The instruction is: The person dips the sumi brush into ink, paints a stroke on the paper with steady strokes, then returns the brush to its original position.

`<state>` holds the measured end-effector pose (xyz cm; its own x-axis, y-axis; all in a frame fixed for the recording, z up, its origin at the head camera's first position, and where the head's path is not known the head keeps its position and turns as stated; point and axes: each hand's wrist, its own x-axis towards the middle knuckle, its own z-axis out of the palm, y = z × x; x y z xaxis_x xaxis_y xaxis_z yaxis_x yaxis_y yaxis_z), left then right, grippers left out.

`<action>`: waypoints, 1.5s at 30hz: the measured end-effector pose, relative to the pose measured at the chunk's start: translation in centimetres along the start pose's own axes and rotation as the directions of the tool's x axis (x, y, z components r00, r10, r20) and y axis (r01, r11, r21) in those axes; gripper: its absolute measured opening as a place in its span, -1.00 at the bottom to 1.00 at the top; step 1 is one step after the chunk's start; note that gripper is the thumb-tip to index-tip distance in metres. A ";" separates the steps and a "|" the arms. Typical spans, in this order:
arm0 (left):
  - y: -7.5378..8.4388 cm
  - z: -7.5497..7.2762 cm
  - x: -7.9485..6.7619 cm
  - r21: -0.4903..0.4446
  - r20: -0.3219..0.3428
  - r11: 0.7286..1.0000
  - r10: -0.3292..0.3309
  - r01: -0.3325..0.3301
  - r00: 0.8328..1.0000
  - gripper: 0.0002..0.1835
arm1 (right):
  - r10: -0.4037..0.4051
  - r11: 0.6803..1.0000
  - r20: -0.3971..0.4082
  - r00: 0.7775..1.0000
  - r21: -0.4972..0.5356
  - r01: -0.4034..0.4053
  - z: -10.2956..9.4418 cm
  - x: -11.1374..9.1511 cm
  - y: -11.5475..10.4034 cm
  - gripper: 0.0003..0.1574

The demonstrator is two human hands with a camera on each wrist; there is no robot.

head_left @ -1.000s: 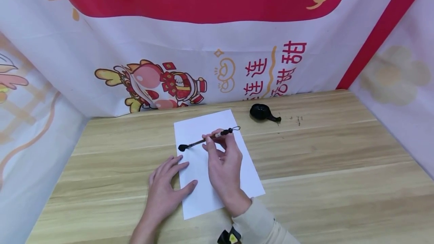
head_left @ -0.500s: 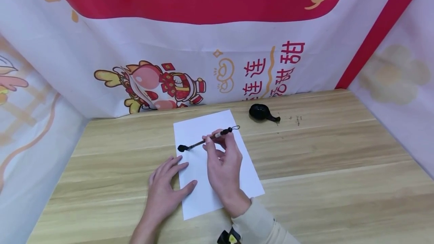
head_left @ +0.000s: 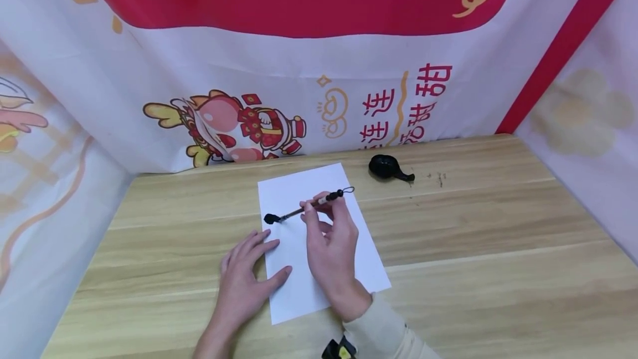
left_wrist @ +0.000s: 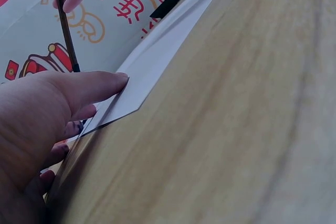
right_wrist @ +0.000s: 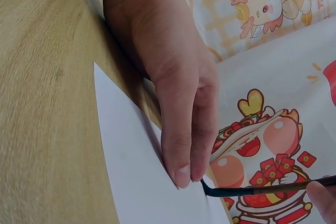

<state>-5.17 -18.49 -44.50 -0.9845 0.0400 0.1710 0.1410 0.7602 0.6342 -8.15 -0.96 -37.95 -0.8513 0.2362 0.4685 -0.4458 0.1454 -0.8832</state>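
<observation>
My right hand (head_left: 331, 242) pinches a writing brush (head_left: 324, 198) with a dark handle, black beads and a hanging loop. The brush slants down to the left, and its black bristles (right_wrist: 218, 191) bend low at the white paper (head_left: 304, 292). A black ink patch (head_left: 271, 219) shows at the bristle end, near the paper's left edge. My left hand (head_left: 244, 281) rests across that edge with fingers spread, its thumb (left_wrist: 105, 87) pressing on the sheet. Dark stains mark some left fingertips in the left wrist view.
A black spoon-shaped dish (head_left: 386, 167) lies beyond the paper's far right corner, its handle pointing right. Dark smudges (head_left: 440, 179) mark the wooden table (head_left: 488, 248) beside it. A printed cloth (head_left: 329, 54) hangs along the table's back edge, with more cloth at both sides.
The brush's lower end has shifted slightly rightward and toward me along the ink patch. Both hands otherwise keep nearly the same position, and the head view has moved a little.
</observation>
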 end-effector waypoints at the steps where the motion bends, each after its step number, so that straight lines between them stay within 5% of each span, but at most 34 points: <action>1: 0.0 0.0 0.0 0.001 0.000 1.000 0.001 -0.001 1.000 -0.36 | -0.004 1.000 -0.001 1.000 0.003 0.004 0.0 0.0 0.0 -0.82; 24: 0.2 0.0 0.0 -0.002 0.018 1.000 -0.015 0.015 1.000 -0.40 | 0.022 1.000 0.077 0.997 -0.024 -0.020 0.0 -0.2 0.3 -0.81; 45: 0.1 0.0 0.1 -0.004 -0.009 1.000 0.005 -0.005 1.000 -0.40 | -0.049 0.998 0.024 0.999 -0.041 0.050 -0.4 0.3 0.5 -0.82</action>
<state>-5.23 -18.36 -44.44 -0.9828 0.0382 0.1807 0.1464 0.7574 0.6363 -8.53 -0.38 -38.23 -0.8350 0.2052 0.5106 -0.4759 0.1966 -0.8572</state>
